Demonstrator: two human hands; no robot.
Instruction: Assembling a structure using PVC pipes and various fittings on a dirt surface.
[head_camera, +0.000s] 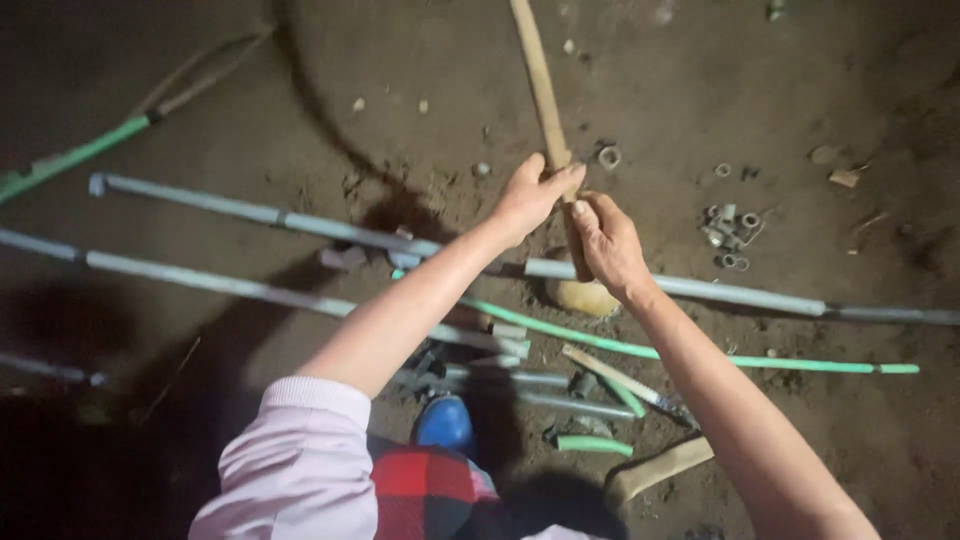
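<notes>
While both hands, left (528, 195) above right (605, 240), grip a wooden handle (540, 85) over the dirt floor (700, 90), grey pipes (250, 212), green tubing (700, 352) and small metal fittings (730, 235) lie around. Its rounded lower end (583, 297) touches a pipe; its top is cut off.

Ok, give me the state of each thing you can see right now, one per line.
Left hand: closed around the wooden handle.
Right hand: closed around the handle, just below the left.
Wooden handle: held steeply, its rounded lower end down by the long grey pipe.
Long grey pipe: lying flat on the dirt floor.
Green pipe: lying flat, slightly bowed.
Small metal fittings: loose in a heap.
</notes>
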